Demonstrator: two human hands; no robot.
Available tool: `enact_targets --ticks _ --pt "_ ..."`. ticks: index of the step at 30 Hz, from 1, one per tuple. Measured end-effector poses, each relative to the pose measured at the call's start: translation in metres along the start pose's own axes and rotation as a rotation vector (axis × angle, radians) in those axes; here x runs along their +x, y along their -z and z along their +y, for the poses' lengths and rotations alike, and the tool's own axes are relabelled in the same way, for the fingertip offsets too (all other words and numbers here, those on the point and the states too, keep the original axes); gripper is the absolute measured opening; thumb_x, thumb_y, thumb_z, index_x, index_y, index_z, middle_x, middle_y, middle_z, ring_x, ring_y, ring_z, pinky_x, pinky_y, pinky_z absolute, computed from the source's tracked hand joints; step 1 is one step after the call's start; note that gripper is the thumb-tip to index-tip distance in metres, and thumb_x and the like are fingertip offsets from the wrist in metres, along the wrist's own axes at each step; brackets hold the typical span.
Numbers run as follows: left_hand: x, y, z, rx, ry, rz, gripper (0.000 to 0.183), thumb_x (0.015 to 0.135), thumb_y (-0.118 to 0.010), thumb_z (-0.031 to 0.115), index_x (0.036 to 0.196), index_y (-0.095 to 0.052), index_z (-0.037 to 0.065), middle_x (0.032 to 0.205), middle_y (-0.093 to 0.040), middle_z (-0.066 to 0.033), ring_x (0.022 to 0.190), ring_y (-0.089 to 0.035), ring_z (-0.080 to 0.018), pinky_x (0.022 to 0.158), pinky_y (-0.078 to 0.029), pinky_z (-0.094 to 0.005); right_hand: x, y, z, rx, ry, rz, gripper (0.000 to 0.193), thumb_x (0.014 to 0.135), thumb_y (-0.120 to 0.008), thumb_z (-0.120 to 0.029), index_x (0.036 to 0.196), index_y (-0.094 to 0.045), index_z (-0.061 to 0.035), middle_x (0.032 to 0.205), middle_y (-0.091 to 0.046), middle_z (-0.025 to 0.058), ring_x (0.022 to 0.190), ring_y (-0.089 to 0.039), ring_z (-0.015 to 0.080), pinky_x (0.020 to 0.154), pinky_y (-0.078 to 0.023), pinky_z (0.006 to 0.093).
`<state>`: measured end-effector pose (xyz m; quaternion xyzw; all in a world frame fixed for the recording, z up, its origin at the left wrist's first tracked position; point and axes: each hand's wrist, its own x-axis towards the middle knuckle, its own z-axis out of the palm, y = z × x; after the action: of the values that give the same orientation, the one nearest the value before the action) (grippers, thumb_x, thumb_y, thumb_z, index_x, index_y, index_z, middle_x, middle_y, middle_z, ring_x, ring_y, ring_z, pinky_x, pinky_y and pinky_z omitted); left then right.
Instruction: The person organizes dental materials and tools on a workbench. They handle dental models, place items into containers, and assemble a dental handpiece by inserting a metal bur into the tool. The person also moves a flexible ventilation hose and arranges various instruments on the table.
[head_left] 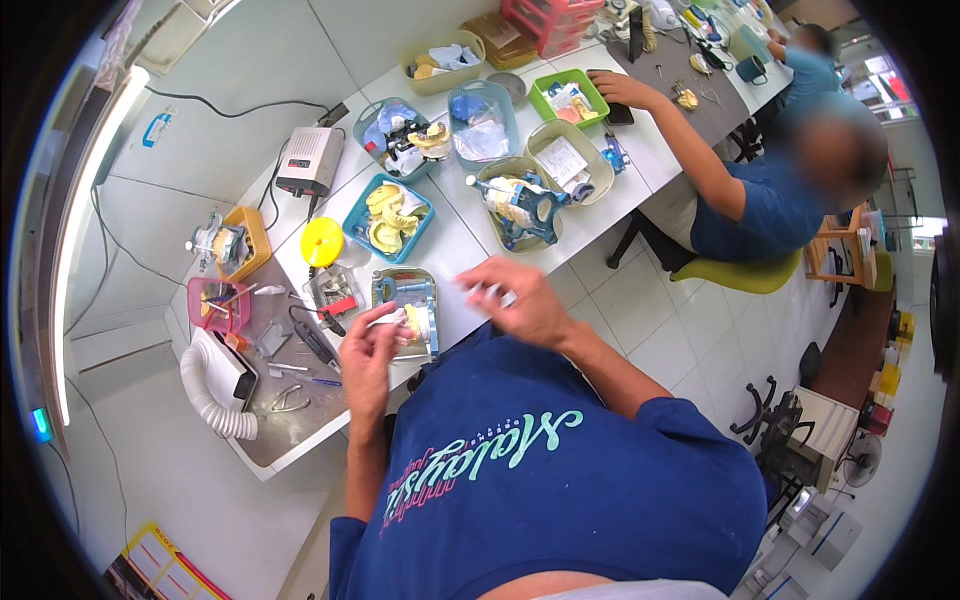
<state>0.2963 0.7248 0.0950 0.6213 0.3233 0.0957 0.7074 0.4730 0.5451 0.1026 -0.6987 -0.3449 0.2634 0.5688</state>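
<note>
Tiled floor [640, 285] stretches past the table edge [612, 218], where left hand [370, 358] and right hand [527, 310] each pinch a white piece [508, 298].

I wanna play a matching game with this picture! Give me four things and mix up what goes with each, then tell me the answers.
Things:
1. Ribbed hose
2. Round disc
3. Stacked plastic drawers
4. Person's right hand

Matches:
A. Bright yellow
B. Fingers closed on a small white piece
C. White and curved
D. Pink

Right pairs: 1-C, 2-A, 3-D, 4-B.
</note>
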Motion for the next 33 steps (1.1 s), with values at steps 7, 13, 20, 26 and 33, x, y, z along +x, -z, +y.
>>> enact_targets --ticks 7,13,20,26,33 --pt "0.016 -0.040 0.008 -0.027 -0.054 -0.240 0.037 0.098 -0.060 0.014 0.132 -0.052 0.000 0.080 -0.069 -0.0025 0.074 -0.061 -0.0050 0.066 -0.043 -0.0177 -0.008 -0.018 -0.006 0.051 0.009 -0.067 0.016 0.087 -0.069 -0.011 0.101 -0.071 -0.0044 0.088 -0.068 0.0078 0.077 -0.065 0.0172 0.066 -0.052 0.0294" --pt "0.011 -0.039 0.008 0.017 -0.047 -0.323 0.040 0.098 -0.060 0.013 0.134 -0.050 0.000 0.098 -0.071 -0.0081 0.092 -0.063 -0.0116 0.083 -0.049 -0.0254 -0.011 0.016 -0.005 -0.159 0.098 0.107 0.011 0.087 -0.068 -0.011 0.094 -0.070 -0.0033 0.086 -0.069 0.0072 0.071 -0.065 0.0149 0.063 -0.052 0.0275" --pt "0.009 0.009 -0.020 -0.044 -0.034 -0.054 0.037 0.098 -0.056 0.008 0.134 -0.050 -0.001 0.113 -0.067 -0.0115 0.096 -0.062 -0.0129 0.085 -0.049 -0.0253 0.014 0.172 0.032 -0.734 -0.003 0.632 0.010 0.087 -0.066 -0.010 0.092 -0.068 -0.0020 0.082 -0.068 0.0097 0.068 -0.067 0.0188 0.065 -0.053 0.0318" --pt "0.000 0.028 -0.025 0.007 0.047 0.126 0.033 0.099 -0.054 0.008 0.130 -0.052 -0.002 0.108 -0.067 -0.0098 0.092 -0.062 -0.0120 0.082 -0.049 -0.0252 0.053 0.248 0.106 -0.870 -0.092 0.641 0.012 0.084 -0.066 -0.010 0.093 -0.069 -0.0028 0.085 -0.070 0.0126 0.072 -0.069 0.0257 0.069 -0.054 0.0365" --pt "-0.006 0.025 -0.029 -0.004 0.077 0.148 0.031 0.100 -0.054 0.009 0.128 -0.053 -0.003 0.109 -0.068 -0.0101 0.092 -0.062 -0.0116 0.082 -0.049 -0.0247 0.077 0.267 0.174 -0.920 -0.283 0.514 0.016 0.081 -0.064 -0.013 0.091 -0.071 -0.0030 0.085 -0.072 0.0157 0.079 -0.070 0.0316 0.075 -0.055 0.0400"
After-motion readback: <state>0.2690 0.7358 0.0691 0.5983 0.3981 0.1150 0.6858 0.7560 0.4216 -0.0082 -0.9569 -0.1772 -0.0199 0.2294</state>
